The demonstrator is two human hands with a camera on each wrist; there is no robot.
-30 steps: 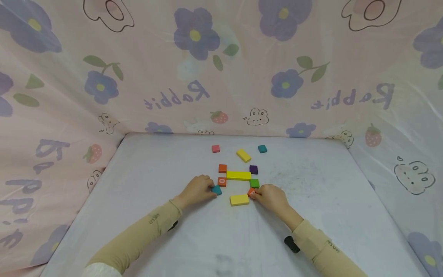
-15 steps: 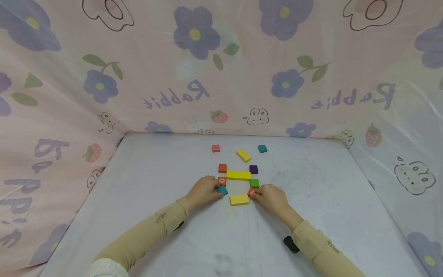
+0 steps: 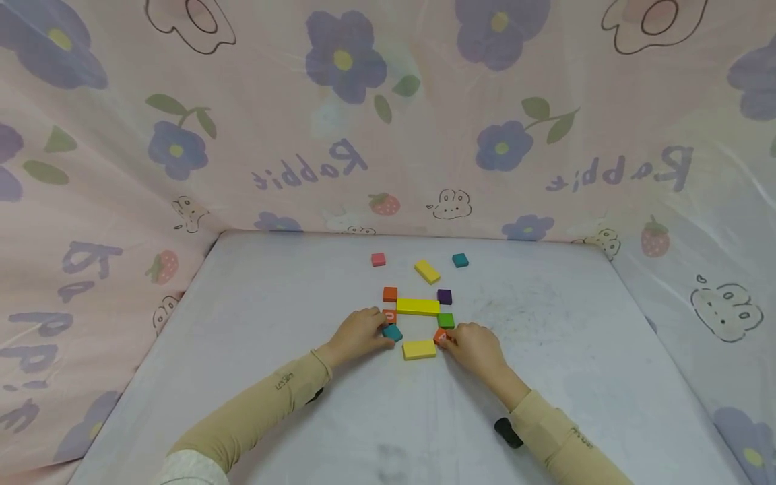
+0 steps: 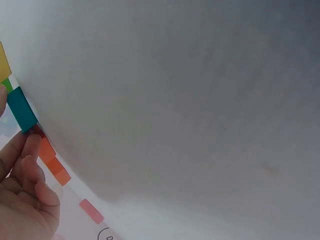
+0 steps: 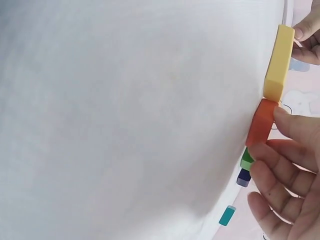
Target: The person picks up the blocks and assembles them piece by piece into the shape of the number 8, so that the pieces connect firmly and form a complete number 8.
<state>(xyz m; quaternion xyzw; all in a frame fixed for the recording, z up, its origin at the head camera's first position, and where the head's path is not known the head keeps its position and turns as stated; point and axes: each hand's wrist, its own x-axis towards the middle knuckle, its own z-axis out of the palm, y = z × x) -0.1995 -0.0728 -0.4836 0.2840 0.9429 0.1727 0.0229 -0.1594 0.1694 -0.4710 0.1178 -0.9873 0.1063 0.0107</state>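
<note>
My left hand (image 3: 358,335) pinches a teal block (image 3: 392,333) between thumb and fingers, just in front of a red-orange block marked 0 (image 3: 391,315). The teal block (image 4: 22,110) sits tilted at the fingertips in the left wrist view. My right hand (image 3: 479,347) holds an orange block with a white mark (image 3: 440,335), turned at an angle in front of the green block (image 3: 445,320). In the right wrist view, thumb and fingers grip that orange block (image 5: 261,122). A pale yellow block (image 3: 419,349) lies between the two hands.
A long yellow block (image 3: 418,307) lies crosswise behind the hands, with an orange block (image 3: 390,294) and a purple block (image 3: 444,296) near its ends. Farther back are a pink block (image 3: 378,259), a slanted yellow block (image 3: 427,271) and another teal block (image 3: 460,260). A patterned curtain (image 3: 424,135) surrounds the white table (image 3: 291,283).
My left hand has slid right with the teal block, bringing it closer to the block marked 0. The right hand and its orange block have stayed nearly in place.
</note>
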